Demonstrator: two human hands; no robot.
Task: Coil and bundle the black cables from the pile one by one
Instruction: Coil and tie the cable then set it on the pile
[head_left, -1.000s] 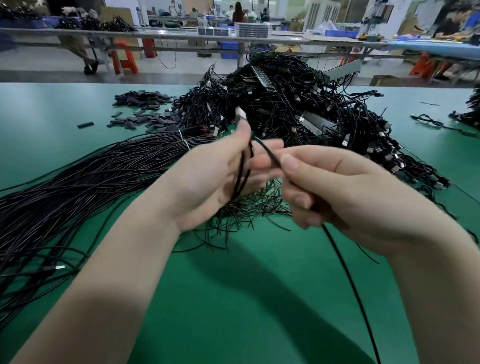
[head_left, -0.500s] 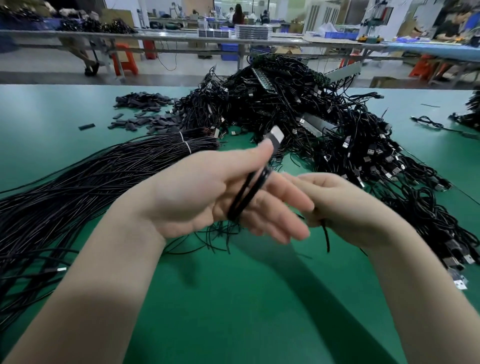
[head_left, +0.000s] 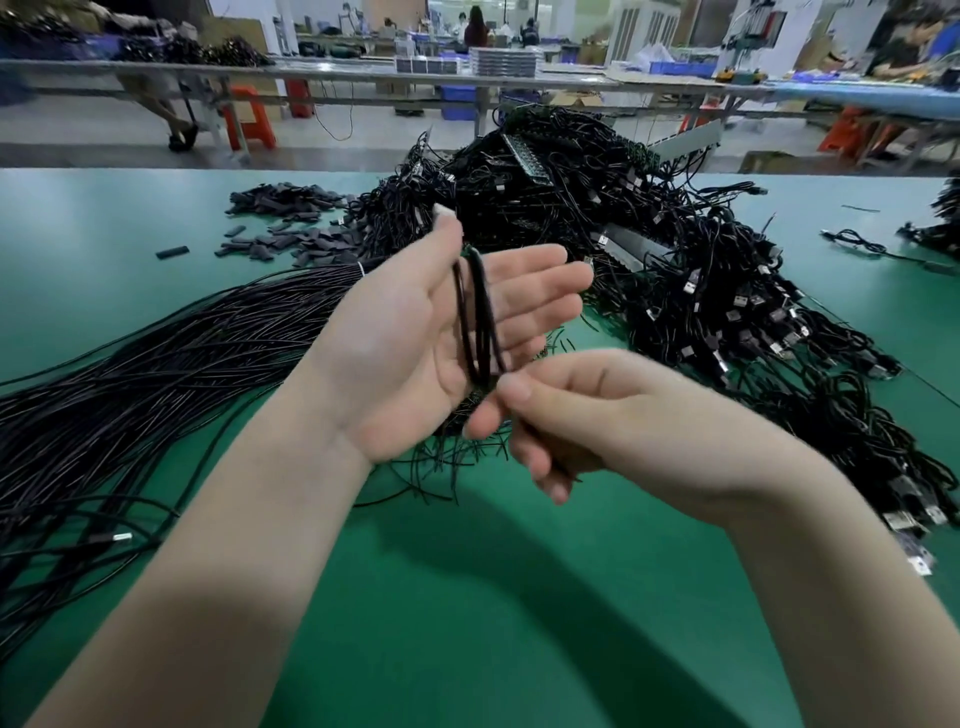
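Note:
My left hand (head_left: 400, 358) is held palm up above the green table (head_left: 519, 613), its fingers straight and spread. A black cable (head_left: 479, 317) is wound in several loops across that palm, between the thumb and the fingers. My right hand (head_left: 602, 415) sits just below and to the right, its thumb and fingers pinching the same cable where it leaves the bottom of the loops. A long sheaf of straight black cables (head_left: 156, 374) lies on the table to the left, passing under my left forearm.
A big heap of tangled black cables with USB plugs (head_left: 675, 270) fills the back and right of the table. Small flat black pieces (head_left: 291, 239) are scattered at the back left. Another loose cable (head_left: 857, 244) lies far right. Other benches and people are beyond the table.
My left hand has turned palm up and opened its fingers wider. My right hand has swung from behind the left fingers to below the palm, drawing the cable round it.

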